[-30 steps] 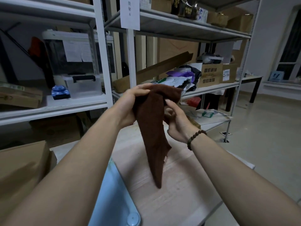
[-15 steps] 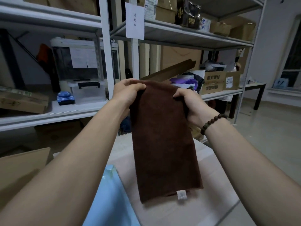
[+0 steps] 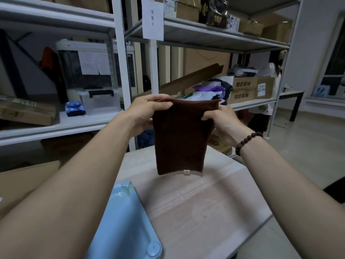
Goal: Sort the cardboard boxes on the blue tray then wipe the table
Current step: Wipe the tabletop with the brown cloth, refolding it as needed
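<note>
Pinching the top corners of a brown cloth (image 3: 183, 139), both hands hold it up at chest height in front of the camera. On the left hand (image 3: 149, 107), the thumb lies across the front of the upper left corner with the fingers curled behind. The right hand (image 3: 222, 120), which wears a bead bracelet (image 3: 248, 142), clamps the right edge just under the corner. The cloth hangs flat and smooth as a tall rectangle, with a small white tag (image 3: 186, 172) at its bottom hem. It hangs over the far part of a pale wood table (image 3: 205, 202) and seems not to touch it. A corner of the blue tray (image 3: 127, 221) lies on the table near the left forearm. No boxes show on that part of the tray. Metal shelves (image 3: 205, 36) full of cartons stand behind.

The wiping step appears to be just starting. To do it well, lower the cloth onto the far edge and lay one palm flat on it. Draw it back in overlapping strokes, and keep the tag side up so it does not drag. Work round the tray rather than pushing it, and watch that a loose corner does not fold under.
</note>
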Demonstrator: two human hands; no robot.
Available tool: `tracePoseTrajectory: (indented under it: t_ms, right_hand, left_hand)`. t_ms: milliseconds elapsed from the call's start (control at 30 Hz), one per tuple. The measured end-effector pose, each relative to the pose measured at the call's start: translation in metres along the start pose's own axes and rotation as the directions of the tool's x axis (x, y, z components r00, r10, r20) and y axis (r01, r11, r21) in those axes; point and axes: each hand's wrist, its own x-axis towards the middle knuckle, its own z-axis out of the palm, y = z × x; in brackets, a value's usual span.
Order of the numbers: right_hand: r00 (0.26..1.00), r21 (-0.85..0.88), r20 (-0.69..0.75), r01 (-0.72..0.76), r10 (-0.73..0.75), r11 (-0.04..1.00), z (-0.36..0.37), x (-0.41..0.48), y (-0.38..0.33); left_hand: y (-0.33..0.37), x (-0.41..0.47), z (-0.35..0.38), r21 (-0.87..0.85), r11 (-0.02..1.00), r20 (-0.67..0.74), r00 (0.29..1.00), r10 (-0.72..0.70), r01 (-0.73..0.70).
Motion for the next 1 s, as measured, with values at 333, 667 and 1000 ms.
tracePoseTrajectory:
  t_ms: [333,667,1000]
  right_hand:
    - [0.890,-0.059,0.395,-0.221,0.226,0.974,-0.032,-0.032,0.069]
    - [0.811,-0.835,-0.005,-0.325,0.585,0.443,-0.007,-0.034,0.169]
    - [0.814,-0.983,0.133,0.036,0.565,0.179,0.065,-0.071,0.187]
  left_hand:
    - [-0.041,-0.016,0.007,0.304,0.891,0.378,0.816,-0.437,0.336]
    - [-0.197,-0.001,0.039,0.691,0.674,0.038,0.918,-0.394,0.260]
    - [-0.219,-0.002,0.041,0.845,0.508,-0.099,0.982,-0.161,0.169]
